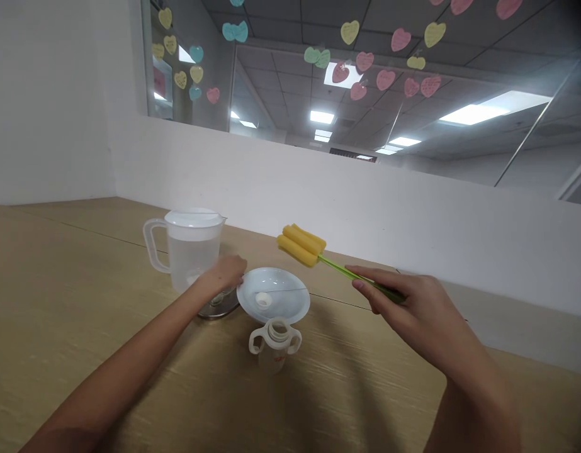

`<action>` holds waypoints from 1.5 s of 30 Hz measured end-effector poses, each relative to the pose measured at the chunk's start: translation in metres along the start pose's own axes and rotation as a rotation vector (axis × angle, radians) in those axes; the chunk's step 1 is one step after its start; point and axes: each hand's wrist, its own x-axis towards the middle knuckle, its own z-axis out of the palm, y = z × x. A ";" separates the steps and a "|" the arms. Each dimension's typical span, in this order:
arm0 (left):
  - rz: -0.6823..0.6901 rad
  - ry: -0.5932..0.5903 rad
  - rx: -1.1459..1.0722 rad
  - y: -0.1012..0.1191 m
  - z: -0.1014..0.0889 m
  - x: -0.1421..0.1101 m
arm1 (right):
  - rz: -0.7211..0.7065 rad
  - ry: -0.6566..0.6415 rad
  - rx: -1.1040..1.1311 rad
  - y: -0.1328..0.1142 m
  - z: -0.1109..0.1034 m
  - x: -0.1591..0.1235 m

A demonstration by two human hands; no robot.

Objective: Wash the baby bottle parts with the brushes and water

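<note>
My right hand (408, 308) is closed round the green handle of a bottle brush (302, 244), whose yellow sponge head points left above the table. My left hand (226, 274) reaches forward to the left rim of a white bowl (290, 305), fingers curled at its edge. A small white cap (264, 300) lies inside the bowl. In front of the bowl stands a clear baby bottle (274, 343) with two side handles and no top. A clear plastic pitcher (189, 251) with a white lid stands just left of my left hand.
Everything rests on a wooden table (82, 302). A round metal base (217, 308) lies under the pitcher's right side. A low white wall (366, 207) runs behind the table, with glass and paper hearts above it.
</note>
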 end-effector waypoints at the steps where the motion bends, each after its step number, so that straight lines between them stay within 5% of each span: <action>1: 0.033 0.017 0.008 0.008 0.004 0.001 | 0.004 -0.005 -0.004 0.000 0.000 0.000; 6: 0.179 0.018 0.035 0.039 0.038 0.009 | 0.008 -0.023 -0.008 -0.002 -0.001 0.001; 12: 0.211 0.015 0.039 0.042 0.056 0.014 | -0.036 -0.012 -0.028 -0.002 0.001 0.003; 19: 0.302 0.169 -0.105 0.030 0.018 0.006 | -0.026 -0.057 -0.067 0.000 0.001 0.003; 25: 0.380 0.432 -0.577 0.029 -0.031 -0.023 | -0.054 -0.110 -0.081 0.004 0.007 0.009; 31: 0.517 0.538 -0.754 0.032 -0.047 -0.041 | -0.057 -0.111 -0.061 0.002 0.013 0.012; 38: 0.433 0.369 -1.064 0.035 -0.046 -0.040 | -0.120 -0.099 0.021 0.005 0.006 0.009; 45: 0.424 0.321 -1.027 0.044 -0.047 -0.045 | -0.166 -0.089 0.070 0.008 0.005 0.006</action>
